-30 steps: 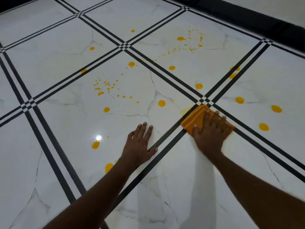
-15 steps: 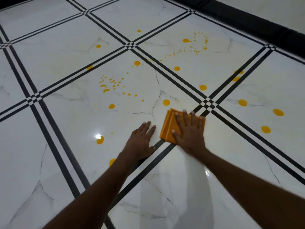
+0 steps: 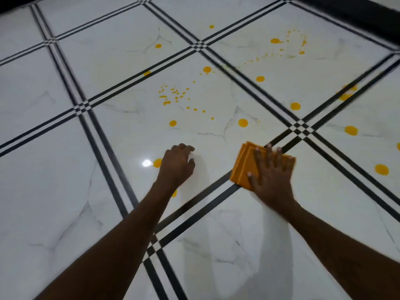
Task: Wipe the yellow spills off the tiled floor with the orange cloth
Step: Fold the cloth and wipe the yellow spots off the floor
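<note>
My right hand (image 3: pixel 273 172) lies flat, fingers spread, on top of a folded orange cloth (image 3: pixel 245 164) and presses it onto the white tiled floor (image 3: pixel 65 191) beside a black double grout line. My left hand (image 3: pixel 177 164) rests on the floor to the left with its fingers curled under, holding nothing. Yellow spills dot the tiles: a round drop (image 3: pixel 242 123) just beyond the cloth, one (image 3: pixel 157 163) at the left hand's side, a cluster of small specks (image 3: pixel 173 95) farther off, and larger drops (image 3: pixel 381 169) to the right.
Black double stripes (image 3: pixel 101 137) cross the white marble-look tiles in a grid. A dark skirting band (image 3: pixel 368 16) runs along the far right edge of the floor. A bright light reflection (image 3: pixel 146 163) sits left of my left hand.
The cloth under my right hand slid left from the stripe crossing, then stayed about there. My left hand's fingers went from flat and spread to curled. The view shifted, and a smear near the crossing is gone.
</note>
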`<state>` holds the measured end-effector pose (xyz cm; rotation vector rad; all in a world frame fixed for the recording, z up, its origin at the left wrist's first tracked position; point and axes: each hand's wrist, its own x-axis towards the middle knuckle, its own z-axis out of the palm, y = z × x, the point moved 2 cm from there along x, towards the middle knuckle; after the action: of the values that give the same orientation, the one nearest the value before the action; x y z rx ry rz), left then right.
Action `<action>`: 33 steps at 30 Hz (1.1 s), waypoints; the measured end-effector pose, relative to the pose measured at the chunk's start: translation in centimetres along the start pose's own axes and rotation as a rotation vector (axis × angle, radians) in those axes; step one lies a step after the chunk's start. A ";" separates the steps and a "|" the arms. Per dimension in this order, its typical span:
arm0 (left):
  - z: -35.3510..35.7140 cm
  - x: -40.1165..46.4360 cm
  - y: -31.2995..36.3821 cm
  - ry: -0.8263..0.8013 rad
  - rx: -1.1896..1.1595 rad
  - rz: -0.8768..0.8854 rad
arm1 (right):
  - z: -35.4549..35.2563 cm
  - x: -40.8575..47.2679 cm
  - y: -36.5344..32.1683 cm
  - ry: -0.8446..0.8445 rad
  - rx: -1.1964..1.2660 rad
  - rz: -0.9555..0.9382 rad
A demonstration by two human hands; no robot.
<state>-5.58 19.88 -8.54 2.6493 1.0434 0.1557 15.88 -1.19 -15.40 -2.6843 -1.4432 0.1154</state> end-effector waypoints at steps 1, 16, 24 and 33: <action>-0.5 -0.8 -1.5 0.059 0.023 -0.036 | -0.1 -0.6 -0.2 0.002 0.020 0.062; -0.6 -11.1 -13.8 -0.236 0.199 -0.385 | 1.1 -5.5 -14.9 0.012 0.097 0.053; 0.2 -14.5 -16.7 -0.090 0.134 -0.398 | 2.3 3.2 -18.4 -0.040 -0.003 -0.277; -2.1 -12.6 -16.4 -0.256 0.082 -0.454 | 1.7 -2.2 -25.8 -0.162 0.006 -0.467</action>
<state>-25.87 23.20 -11.43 2.3393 1.5420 -0.3184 -6.88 11.18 -14.07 -2.2992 -2.0660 0.3042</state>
